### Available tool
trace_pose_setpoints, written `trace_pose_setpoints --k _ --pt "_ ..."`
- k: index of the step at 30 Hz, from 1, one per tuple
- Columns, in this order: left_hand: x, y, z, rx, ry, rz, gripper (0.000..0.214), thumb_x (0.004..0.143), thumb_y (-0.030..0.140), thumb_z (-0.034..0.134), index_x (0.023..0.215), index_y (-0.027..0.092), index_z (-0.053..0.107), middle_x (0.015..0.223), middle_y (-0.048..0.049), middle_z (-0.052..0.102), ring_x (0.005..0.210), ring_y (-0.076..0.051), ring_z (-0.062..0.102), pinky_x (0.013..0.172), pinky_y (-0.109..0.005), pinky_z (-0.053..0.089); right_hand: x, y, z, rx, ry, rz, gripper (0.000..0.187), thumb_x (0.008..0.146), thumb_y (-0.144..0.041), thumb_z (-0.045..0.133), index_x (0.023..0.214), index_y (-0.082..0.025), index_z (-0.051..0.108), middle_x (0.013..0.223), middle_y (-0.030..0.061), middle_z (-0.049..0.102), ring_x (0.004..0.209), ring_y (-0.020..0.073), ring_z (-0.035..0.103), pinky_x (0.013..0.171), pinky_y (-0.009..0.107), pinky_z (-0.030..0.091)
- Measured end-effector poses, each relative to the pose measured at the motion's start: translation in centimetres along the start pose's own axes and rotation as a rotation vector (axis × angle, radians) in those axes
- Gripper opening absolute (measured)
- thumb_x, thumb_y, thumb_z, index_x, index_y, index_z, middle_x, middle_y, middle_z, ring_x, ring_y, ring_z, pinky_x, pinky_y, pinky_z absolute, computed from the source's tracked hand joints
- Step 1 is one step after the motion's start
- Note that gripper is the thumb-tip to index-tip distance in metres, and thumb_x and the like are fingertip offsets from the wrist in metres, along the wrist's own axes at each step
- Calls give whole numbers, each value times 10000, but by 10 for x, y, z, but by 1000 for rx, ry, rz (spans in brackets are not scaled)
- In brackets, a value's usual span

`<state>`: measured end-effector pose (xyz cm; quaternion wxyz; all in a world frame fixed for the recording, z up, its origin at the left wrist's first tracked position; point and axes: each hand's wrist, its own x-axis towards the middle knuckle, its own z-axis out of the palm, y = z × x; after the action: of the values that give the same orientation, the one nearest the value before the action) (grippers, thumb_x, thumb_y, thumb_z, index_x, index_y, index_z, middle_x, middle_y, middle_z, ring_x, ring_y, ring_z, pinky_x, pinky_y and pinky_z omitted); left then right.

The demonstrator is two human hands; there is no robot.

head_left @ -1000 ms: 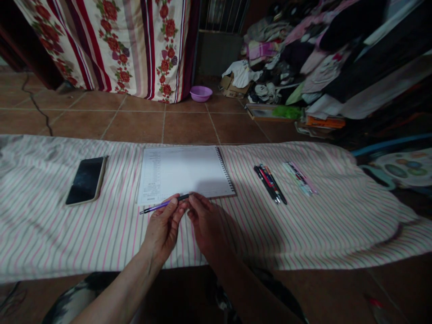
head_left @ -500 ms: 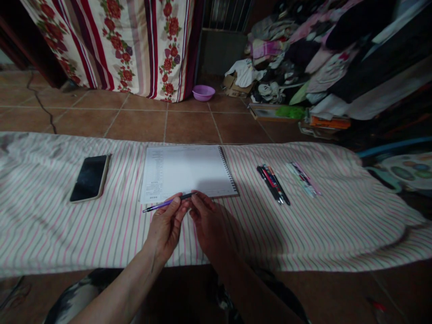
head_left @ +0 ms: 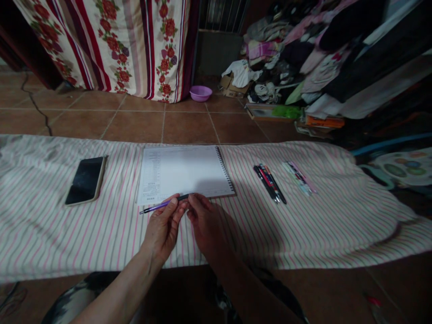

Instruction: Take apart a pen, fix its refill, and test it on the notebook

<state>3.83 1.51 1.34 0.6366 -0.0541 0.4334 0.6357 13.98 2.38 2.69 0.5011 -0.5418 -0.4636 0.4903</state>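
Observation:
A purple and black pen is held nearly level between my two hands, just over the near edge of a spiral notebook. My left hand is closed round its middle, thumb on top. With fingers pinched together, my right hand grips the black end. The pen's other end points left, past my left thumb. The notebook lies with its wire binding on the right and a printed column down its left side; its page looks mostly white. My right hand and forearm are in shadow.
On the striped cloth, a phone lies to the left. To the right sit a bunch of dark pens and a group of pale and pink pens. Beyond, a purple basin stands on the tiled floor near piled clothes.
The whole view has shifted slightly, so things on the cloth appear a little further left. Both hands keep the same hold on the pen.

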Motion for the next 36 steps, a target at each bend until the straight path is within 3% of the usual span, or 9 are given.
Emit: trace_pose_setpoints --k 5,10,13,20,24,28,33,36 --pt "1 0 0 -12 1 1 191 856 -33 486 831 45 659 698 -112 710 587 -114 685 605 -162 578 0 6 -6 -312 -103 -143 194 793 -123 539 914 -221 655 1009 58 725 917 198 678 783 317 531" --pt "1 -1 -1 -5 -12 15 198 853 -40 487 828 44 664 671 -105 706 583 -118 687 608 -166 580 2 7 -4 -465 -179 -177 203 793 -82 534 936 -174 645 957 95 732 834 199 696 712 287 539" --pt "1 -1 -2 -1 -7 14 201 853 -40 486 824 47 665 672 -109 708 586 -121 689 613 -170 582 2 9 -4 -461 -170 -190 208 794 -84 525 941 -175 641 963 102 727 832 200 697 703 285 545" --pt "1 0 -1 -14 -4 0 199 858 -35 486 825 42 666 695 -124 713 588 -120 690 594 -158 575 2 24 -7 -355 -150 -237 259 818 -127 506 1031 -233 610 1032 69 709 1013 212 665 845 349 553" --pt "1 -1 0 -9 -5 3 199 856 -38 485 827 40 665 672 -122 708 584 -125 690 596 -162 577 5 35 9 -279 -61 -109 272 916 -168 354 1012 -232 601 899 77 725 799 178 711 636 269 580" --pt "2 -3 0 -1 13 8 198 856 -43 483 833 42 660 662 -120 707 582 -126 690 606 -170 580 5 31 11 -242 -35 -103 251 917 -183 368 895 -232 613 812 67 721 733 177 707 594 265 570" --pt "2 -2 0 -4 1 7 199 862 -39 476 849 44 657 678 -120 709 587 -121 689 606 -165 578 2 18 -7 -303 -160 -167 209 819 -122 502 961 -228 612 938 62 722 891 198 690 740 302 564" --pt "1 -1 1 1 -7 2 208 864 -41 468 836 43 656 671 -117 706 582 -118 687 601 -160 576 1 17 -10 -313 -187 -179 252 796 -102 501 997 -218 601 962 73 715 877 192 691 750 309 560"
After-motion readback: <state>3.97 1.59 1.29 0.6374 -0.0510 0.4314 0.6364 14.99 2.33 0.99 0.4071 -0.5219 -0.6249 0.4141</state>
